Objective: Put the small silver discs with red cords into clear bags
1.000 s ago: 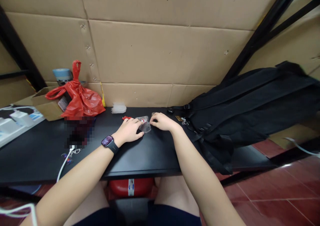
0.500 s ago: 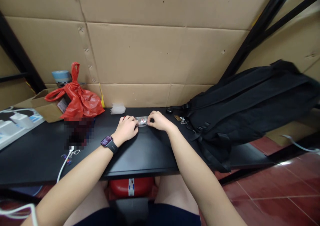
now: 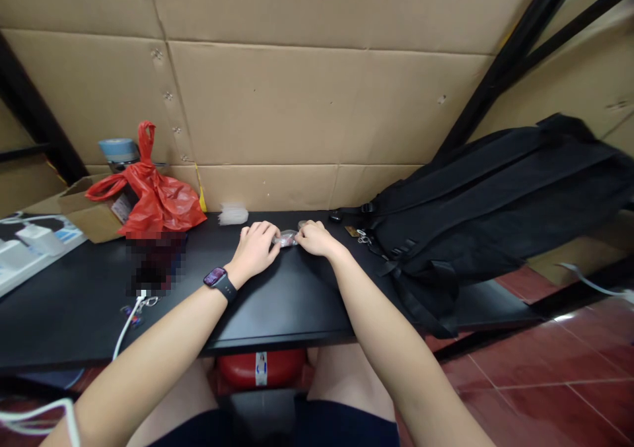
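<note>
A small clear plastic packet (image 3: 287,238) with something silvery and reddish inside lies between my hands near the back of the black table. My left hand (image 3: 256,247), with a watch on its wrist, grips the packet's left end between thumb and fingers. At the right end, my right hand (image 3: 316,238) pinches the plastic, its fingertips bent down over it. The packet's contents are too small to make out. Behind my left hand sits a stack of translucent plastic pieces (image 3: 232,214).
On the black table (image 3: 282,308), a red plastic bag (image 3: 163,203), a cardboard box (image 3: 94,216) and a white power strip (image 3: 34,255) stand left. A black backpack (image 3: 495,196) lies right. Cardboard (image 3: 297,103) lines the back.
Both hands have shifted slightly right with the packet. The packet looks more crumpled, and my right hand's fingers now cover more of its right end.
</note>
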A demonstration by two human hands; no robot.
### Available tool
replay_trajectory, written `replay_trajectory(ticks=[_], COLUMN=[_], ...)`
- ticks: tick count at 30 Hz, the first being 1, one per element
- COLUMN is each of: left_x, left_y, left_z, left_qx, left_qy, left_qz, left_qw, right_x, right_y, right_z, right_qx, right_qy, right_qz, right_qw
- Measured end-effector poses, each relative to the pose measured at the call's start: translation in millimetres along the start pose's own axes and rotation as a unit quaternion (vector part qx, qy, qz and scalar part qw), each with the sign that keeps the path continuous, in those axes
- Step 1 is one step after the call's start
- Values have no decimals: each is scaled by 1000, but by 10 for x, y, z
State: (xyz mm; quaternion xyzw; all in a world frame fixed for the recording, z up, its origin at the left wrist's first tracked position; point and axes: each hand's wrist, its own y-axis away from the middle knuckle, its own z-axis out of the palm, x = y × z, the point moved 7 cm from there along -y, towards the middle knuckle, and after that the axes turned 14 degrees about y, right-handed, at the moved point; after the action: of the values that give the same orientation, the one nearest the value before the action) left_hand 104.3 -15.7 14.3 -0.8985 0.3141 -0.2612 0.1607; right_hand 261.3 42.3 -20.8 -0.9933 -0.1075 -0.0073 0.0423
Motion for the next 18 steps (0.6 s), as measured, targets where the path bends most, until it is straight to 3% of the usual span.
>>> replay_trajectory(ticks=[3,8,11,14,18], left_x=[56,-87,-131,-122,-121], left_y=[26,40,28,13,-4], left_z=[112,254,260,235,216], left_qx=[-35,-63,-62,-51,-45], left_qy=[-14,-27,-30,-34,-20], left_qz=[45,8,-4,-6,-19], left_qw=[998,998,998,998,999], right_x=[6,33,47,-89,-297], right_y=[31,95,156,209,216], right_z=[-3,-115,-262,-381,-312], right_qx=[-19,-7,44,89,49], right_qy=[4,-5,-20,-54,-52], right_qz=[22,46,60,-4,-63], right_qw=[1000,999,997,995,995])
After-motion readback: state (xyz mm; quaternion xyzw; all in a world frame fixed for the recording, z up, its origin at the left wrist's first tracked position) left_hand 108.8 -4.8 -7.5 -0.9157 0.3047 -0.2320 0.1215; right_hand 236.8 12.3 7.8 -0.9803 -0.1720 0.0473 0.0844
